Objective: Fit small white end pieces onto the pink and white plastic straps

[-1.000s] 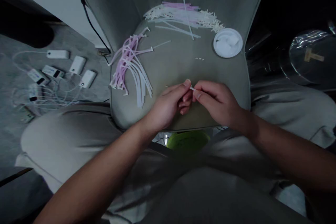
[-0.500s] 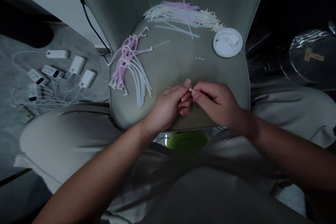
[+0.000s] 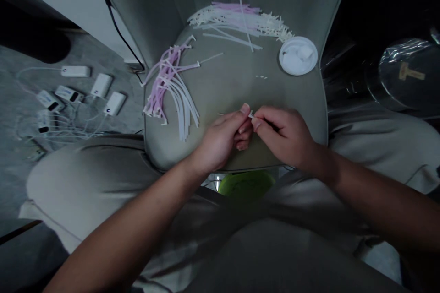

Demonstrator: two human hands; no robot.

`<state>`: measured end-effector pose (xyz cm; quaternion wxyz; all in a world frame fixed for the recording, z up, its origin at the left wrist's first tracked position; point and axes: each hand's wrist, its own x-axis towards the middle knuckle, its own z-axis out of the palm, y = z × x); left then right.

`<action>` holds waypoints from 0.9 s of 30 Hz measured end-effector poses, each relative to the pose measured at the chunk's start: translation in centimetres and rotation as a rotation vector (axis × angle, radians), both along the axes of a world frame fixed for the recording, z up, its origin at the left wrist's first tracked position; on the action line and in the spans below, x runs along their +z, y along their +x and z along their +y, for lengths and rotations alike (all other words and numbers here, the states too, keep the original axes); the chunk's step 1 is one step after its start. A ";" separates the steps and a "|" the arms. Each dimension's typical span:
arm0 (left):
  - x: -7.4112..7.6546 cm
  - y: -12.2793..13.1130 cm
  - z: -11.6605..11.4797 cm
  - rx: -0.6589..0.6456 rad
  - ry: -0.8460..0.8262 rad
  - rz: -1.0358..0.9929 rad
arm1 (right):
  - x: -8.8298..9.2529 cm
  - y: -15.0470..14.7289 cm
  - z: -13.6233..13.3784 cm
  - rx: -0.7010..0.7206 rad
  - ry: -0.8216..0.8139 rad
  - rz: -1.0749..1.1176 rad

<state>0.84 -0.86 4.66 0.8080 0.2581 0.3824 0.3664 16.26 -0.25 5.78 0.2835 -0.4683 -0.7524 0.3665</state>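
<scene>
Head view: left hand (image 3: pixel 218 139) and right hand (image 3: pixel 283 135) pinch a small white plastic tab (image 3: pixel 250 114) between fingertips, above the chair's seat cushion (image 3: pixel 233 96). Its long axis runs 9 to 3 o'clock, right hand nearer the tip. Pink-and-white plastic strips (image 3: pixel 170 87) lie at 10 o'clock.

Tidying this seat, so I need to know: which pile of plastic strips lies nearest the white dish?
The long crosswise pile at the back of the seat; the pink-and-white bundle lies farther left.
</scene>
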 end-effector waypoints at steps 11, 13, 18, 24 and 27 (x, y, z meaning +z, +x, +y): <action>0.0 0.1 -0.1 0.006 0.024 0.047 | -0.3 0.2 -0.1 0.036 0.069 -0.015; 0.0 0.2 -0.1 0.011 0.026 0.049 | -0.4 0.2 -0.1 0.061 0.088 -0.016; 0.0 0.2 -0.1 0.003 0.027 0.056 | -0.4 0.3 -0.1 0.056 0.104 -0.068; -0.2 0.1 -0.1 -0.003 0.036 0.026 | -0.5 0.2 -0.1 0.034 0.103 -0.115; -0.3 0.1 -0.1 -0.004 0.031 0.027 | -0.5 0.2 -0.1 0.053 0.121 -0.115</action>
